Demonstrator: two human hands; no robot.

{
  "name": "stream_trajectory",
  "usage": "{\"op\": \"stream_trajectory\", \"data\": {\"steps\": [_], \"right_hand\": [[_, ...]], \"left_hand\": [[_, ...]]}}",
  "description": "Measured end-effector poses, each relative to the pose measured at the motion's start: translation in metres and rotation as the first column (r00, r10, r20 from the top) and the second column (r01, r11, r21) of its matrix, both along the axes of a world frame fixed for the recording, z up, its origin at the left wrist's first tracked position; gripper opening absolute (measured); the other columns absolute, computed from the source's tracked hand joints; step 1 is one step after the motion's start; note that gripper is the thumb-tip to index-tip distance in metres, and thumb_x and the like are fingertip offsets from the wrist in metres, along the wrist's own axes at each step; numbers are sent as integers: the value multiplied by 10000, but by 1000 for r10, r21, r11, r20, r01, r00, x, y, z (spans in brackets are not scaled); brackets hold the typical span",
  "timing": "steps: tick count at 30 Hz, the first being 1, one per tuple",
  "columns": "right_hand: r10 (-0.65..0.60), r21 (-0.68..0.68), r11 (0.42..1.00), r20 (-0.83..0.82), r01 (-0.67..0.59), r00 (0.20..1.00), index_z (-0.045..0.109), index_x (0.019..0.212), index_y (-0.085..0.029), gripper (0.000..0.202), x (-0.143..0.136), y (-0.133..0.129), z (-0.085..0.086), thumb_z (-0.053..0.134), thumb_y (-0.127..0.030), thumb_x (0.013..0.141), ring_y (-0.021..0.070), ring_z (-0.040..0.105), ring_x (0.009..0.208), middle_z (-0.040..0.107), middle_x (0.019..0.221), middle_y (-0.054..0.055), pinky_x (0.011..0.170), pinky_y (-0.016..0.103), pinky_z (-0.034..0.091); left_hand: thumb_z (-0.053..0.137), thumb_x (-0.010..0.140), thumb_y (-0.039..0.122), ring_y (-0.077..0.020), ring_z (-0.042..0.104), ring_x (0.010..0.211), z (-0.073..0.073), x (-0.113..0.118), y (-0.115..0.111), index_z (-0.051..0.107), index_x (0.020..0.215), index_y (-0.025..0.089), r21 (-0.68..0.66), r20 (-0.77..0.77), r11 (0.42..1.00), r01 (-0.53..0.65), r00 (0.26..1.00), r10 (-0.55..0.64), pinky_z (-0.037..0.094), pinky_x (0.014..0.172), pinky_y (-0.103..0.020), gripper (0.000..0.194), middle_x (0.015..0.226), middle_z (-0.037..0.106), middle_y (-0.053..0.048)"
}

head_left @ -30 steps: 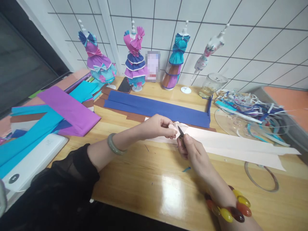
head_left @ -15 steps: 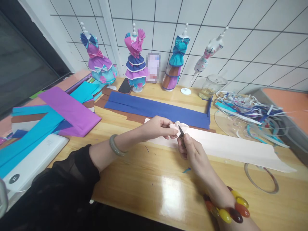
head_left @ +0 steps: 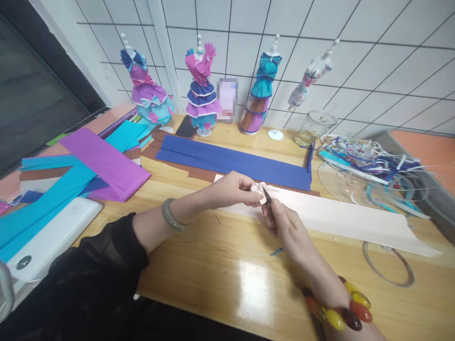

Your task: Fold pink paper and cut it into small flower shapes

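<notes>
Since the earliest frame, the far right end of the pale pink strip [head_left: 341, 217] has gone from two spread layers to one single edge, while both hands keep nearly the same place. The left hand [head_left: 235, 190] is closed, thumb and forefinger pinching a bunched part of the strip, other fingers curled beneath. The right hand [head_left: 289, 226] is wrapped around a dark pointed tool [head_left: 268, 196], thumb on top; its tip points up and leftward at the pinched bunch. Whether its blades are parted cannot be told. The hands almost meet, the left forearm reaching in from the left, the right rising from the lower right. The strip runs beneath them and out to the right of the right hand. Just beyond them lies a navy strip [head_left: 234, 161]; a scrap pile [head_left: 377, 158] sits farther off, right of the right hand.
</notes>
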State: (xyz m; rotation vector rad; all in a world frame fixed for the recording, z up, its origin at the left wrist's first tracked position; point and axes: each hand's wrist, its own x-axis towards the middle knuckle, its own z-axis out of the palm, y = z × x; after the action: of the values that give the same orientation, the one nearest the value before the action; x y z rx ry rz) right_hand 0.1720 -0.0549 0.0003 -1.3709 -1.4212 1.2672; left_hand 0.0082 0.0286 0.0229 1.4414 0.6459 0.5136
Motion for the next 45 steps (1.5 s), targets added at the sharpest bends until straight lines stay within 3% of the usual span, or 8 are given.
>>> {"op": "stream_trajectory", "data": {"steps": [27,39,45], "right_hand": [[-2,56,998,106,-4,994,417,685,-198,409,3,1,-6,278,-505,917,113,283,504,310,562,-38,456,241,243],[-20,31,999,90,17,996,378,642,-206,427,0,1,1,266,-514,915,110,263,476,292,534,-45,449,251,223],[-24,16,1000,64,23,998,396,654,-199,420,-1,1,1,279,-506,917,103,264,473,291,532,-48,443,244,219]], "left_hand": [[646,683,243,-88,590,656,6,2,-3,640,717,98,-182,-63,982,-40,998,29,478,711,-240,149,682,640,-37],[587,753,303,-97,610,674,1,0,3,669,751,106,-177,-21,984,1,1000,-5,476,661,-213,214,768,678,-80],[584,761,335,-100,601,671,3,-2,4,669,729,109,-73,-37,997,8,999,-11,476,658,-216,243,754,678,-79]]}}
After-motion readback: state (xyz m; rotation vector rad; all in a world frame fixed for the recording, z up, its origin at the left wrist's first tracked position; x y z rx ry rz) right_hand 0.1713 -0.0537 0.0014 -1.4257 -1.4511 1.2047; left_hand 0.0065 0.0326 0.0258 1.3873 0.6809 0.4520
